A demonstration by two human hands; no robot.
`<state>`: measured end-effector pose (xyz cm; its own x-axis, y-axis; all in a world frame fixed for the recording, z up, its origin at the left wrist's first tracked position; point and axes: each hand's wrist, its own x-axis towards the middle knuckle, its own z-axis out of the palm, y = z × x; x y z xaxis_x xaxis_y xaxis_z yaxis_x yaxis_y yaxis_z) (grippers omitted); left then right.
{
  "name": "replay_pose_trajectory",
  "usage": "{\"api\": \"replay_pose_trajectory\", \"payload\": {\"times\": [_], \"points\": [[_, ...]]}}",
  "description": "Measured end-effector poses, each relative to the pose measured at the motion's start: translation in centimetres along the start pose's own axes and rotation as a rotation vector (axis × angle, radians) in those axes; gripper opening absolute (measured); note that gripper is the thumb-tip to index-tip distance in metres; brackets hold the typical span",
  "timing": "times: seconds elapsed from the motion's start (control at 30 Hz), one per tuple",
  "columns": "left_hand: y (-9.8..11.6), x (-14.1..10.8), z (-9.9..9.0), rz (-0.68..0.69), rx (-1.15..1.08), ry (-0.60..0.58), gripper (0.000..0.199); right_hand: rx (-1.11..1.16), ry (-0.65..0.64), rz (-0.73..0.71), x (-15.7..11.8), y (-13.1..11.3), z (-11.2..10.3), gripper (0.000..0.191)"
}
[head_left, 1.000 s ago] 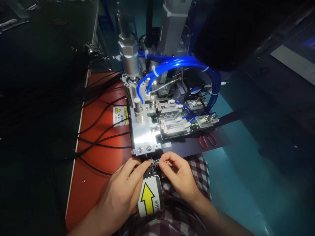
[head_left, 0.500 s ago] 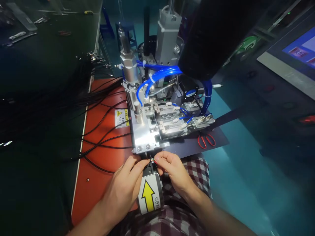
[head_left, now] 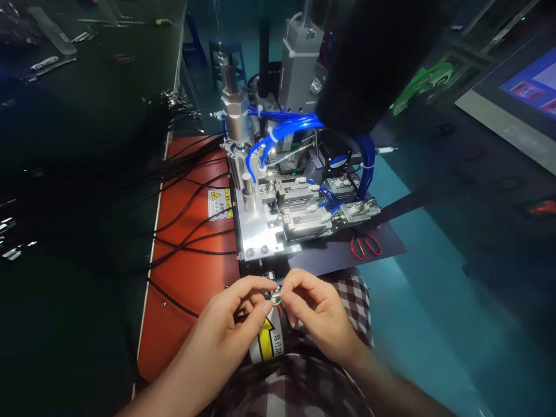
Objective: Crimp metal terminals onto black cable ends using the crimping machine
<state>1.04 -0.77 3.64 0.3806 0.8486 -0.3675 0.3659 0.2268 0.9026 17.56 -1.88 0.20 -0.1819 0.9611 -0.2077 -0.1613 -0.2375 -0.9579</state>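
Small wired connector (head_left: 275,296) between two bare hands, at the near end of a metal machine (head_left: 256,234). The left hand (head_left: 234,317) curls in from the left, thumb below and forefinger above, apparently pinching the connector between them. The right hand (head_left: 319,307) meets it from the right, its thumb and forefinger closed on that side (whether they bear on the metal or on a wire cannot be told at this size). Neither hand is clearly nearer: the connector lies at the fingertips of both, to the right of the left palm and to the left of the right palm. Its long axis is too small and too much covered to read; only a red wire (head_left: 280,310) gives a direction, slanting toward the near side and slightly right.

The connector appears just to the near side of the machine's bright plate and on the far side of a label with a yellow arrow (head_left: 266,347), which points far. To the left, black cables (head_left: 208,251) cross a red board (head_left: 163,330); to the right, beyond the right hand, lie red-handled scissors (head_left: 368,244).
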Motion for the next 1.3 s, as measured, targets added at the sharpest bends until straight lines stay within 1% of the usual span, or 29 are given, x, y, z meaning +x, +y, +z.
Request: {"api": "replay_pose_trajectory", "payload": {"times": [0.1, 0.2, 0.27, 0.33, 0.47, 0.63, 0.7, 0.87, 1.03, 1.13, 1.3], "points": [[0.3, 0.3, 0.0, -0.091, -0.152, -0.067, 0.018, -0.024, 0.032, -0.044, -0.3, 0.4, -0.1, 0.015], [0.4, 0.4, 0.1, -0.128, -0.214, -0.035, 0.015, -0.018, 0.032, 0.007, -0.6, 0.5, -0.3, 0.013], [0.4, 0.4, 0.3, -0.128, -0.229, -0.011, 0.014, -0.049, 0.013, 0.042, -0.8, 0.5, -0.3, 0.014], [0.4, 0.4, 0.4, -0.105, -0.219, 0.005, 0.014, -0.09, 0.004, 0.047, -1.0, 0.3, -0.1, 0.016], [0.2, 0.3, 0.5, -0.063, -0.203, 0.034, 0.014, -0.117, 0.032, 0.048, -1.2, 0.0, 0.4, 0.015], [0.1, 0.2, 0.6, -0.115, -0.291, 0.009, 0.017, -0.083, 0.051, 0.141, -1.4, 0.0, 0.9, 0.016], [0.1, 0.2, 0.6, -0.143, -0.328, -0.004, 0.019, -0.058, 0.058, 0.158, -1.4, 0.2, 1.2, 0.018], [0.1, 0.2, 0.6, -0.213, -0.377, -0.014, 0.023, -0.069, 0.106, 0.07, -1.5, 0.8, 1.8, 0.017], [0.1, 0.2, 0.8, -0.256, -0.406, 0.011, 0.022, -0.075, 0.028, 0.058, -1.3, 0.3, 0.5, 0.014], [0.2, 0.2, 0.9, -0.278, -0.411, 0.009, 0.021, -0.057, 0.041, 0.044, -1.1, -0.1, -0.3, 0.013], [0.3, 0.3, 0.9, -0.275, -0.409, 0.007, 0.02, -0.044, 0.034, 0.034, -0.9, -0.3, -0.2, 0.011]]}}
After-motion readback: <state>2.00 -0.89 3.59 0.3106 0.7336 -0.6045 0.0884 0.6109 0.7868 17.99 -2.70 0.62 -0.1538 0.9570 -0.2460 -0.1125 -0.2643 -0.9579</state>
